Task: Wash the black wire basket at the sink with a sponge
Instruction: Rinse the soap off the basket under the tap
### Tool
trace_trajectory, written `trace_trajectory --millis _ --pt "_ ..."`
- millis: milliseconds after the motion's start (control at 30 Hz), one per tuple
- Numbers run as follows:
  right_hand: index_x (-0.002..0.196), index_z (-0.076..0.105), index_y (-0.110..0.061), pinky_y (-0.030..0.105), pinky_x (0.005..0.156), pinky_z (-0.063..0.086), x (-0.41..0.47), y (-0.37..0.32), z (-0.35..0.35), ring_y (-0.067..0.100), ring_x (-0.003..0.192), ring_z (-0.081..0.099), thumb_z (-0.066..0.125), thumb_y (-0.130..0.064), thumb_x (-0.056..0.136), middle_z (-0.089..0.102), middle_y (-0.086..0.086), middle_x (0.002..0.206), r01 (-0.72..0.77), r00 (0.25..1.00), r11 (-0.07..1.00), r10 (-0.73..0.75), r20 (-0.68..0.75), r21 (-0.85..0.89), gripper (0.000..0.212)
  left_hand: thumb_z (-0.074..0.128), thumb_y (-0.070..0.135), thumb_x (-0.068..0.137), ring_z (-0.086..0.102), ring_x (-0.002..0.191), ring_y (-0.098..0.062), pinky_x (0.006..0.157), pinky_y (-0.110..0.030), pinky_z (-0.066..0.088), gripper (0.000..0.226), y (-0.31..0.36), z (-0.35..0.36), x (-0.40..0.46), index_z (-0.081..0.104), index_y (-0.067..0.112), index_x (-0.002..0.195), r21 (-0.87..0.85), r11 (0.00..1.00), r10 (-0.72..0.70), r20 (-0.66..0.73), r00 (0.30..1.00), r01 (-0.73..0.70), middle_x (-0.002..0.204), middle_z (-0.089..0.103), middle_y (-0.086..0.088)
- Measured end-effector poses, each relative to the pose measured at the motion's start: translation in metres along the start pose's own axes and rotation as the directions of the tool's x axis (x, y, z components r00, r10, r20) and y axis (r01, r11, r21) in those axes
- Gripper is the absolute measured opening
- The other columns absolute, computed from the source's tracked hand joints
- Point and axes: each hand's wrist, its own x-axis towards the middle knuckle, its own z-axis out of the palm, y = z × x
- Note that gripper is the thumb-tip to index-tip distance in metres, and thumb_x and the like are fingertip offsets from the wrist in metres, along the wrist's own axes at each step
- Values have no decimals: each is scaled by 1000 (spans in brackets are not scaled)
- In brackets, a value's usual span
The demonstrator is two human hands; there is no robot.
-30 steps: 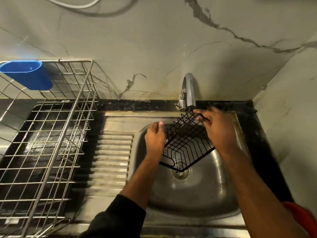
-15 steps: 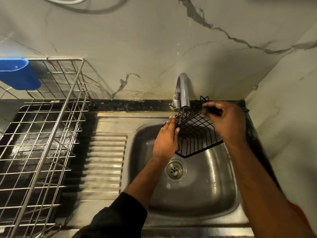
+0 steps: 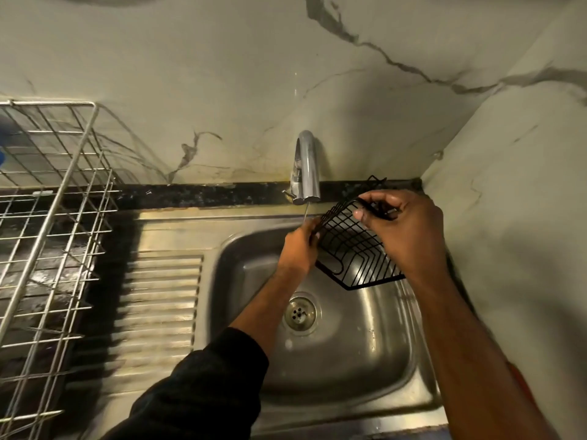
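Stainless-steel sink (image 3: 365, 369), brushed and dully glossy, ribbed drainboard (image 3: 158, 300) at 9 o'clock; polished chrome tap (image 3: 306, 166); matt black wire basket (image 3: 355, 249); smooth veined marble wall (image 3: 222, 74); bare-metal wire dish rack (image 3: 47, 233).

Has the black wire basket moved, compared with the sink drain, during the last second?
Yes. The black wire basket has shifted up and right, away from the drain, which it partly covered before.

Head view — looks steeply down, near sink (image 3: 333, 360).
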Motion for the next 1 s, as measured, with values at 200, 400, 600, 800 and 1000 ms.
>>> trace_trajectory --millis 200,400,600,800,1000 --pt "103 76 -28 16 76 56 -3 3 -7 -2 85 69 83 -23 78 72 -12 96 31 999 998 -32 11 60 26 57 7 100 68 112 -26 103 -36 52 40 -9 -8 -6 59 16 139 36 993 -109 -10 994 109 122 71 -10" --pt "105 75 -27 29 92 55 -9 -2 4 0 99 67 77 -22 83 72 -11 103 61 997 994 -64 39 86 22 68 15 94 67 104 -18 94 -33 54 35 -27 -26 -34 65 17 129 -117 958 -275 -115 954 262 114 73 -2" --pt "104 70 -25 2 82 45 -17 1 13 -2 99 65 64 -6 91 70 -12 102 20 1000 995 -19 -8 100 24 72 -3 87 67 100 -19 92 -37 57 33 -32 -42 -61 61 18 109 -656 716 -449 -173 877 237 101 68 0" --pt "126 58 -25 24 94 39 -26 23 15 21 118 57 54 2 88 61 6 127 -134 978 979 156 140 -155 46 73 -15 78 63 89 -18 91 -40 57 36 -30 -65 -80 60 18 84 -663 724 -396 -171 902 192 85 64 1" --pt "98 63 -18 44 77 51 -37 32 13 33 85 61 45 -12 81 65 16 98 -412 910 905 402 102 109 25 65 -12 87 62 84 -14 71 -17 55 26 -10 -68 -95 62 13 89 -515 855 -212 -237 948 63 88 67 -3"
